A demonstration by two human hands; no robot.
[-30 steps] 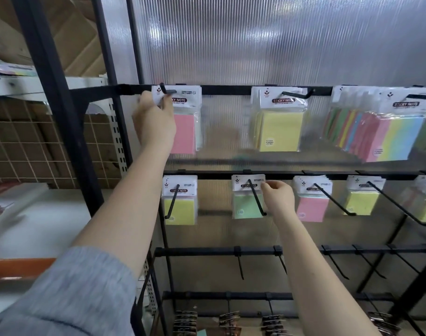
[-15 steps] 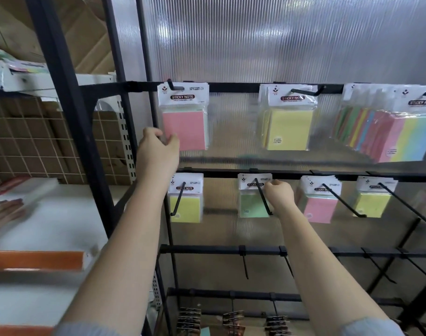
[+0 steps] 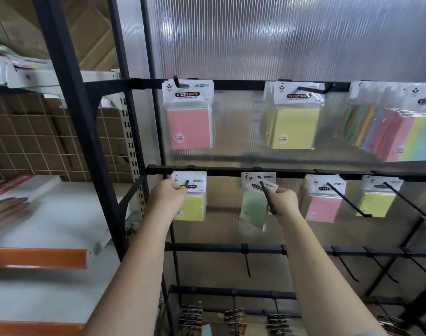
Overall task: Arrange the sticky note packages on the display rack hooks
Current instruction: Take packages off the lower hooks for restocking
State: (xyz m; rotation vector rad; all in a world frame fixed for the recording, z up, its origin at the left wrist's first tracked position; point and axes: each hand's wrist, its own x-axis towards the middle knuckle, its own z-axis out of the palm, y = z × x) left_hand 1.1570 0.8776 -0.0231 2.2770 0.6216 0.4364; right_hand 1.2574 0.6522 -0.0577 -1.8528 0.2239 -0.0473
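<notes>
Since half a second ago the left hand has dropped from below the pink package to the display rack's middle bar, where its curled fingers pinch the header of the yellow package hanging at that bar's left end. Right of it on the same bar, the right hand grips the header of a green package, now tilted on its hook.

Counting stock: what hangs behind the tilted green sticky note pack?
At least one more pack's white header shows behind the green pack, which the right hand pinches. How many more is hidden.
</notes>
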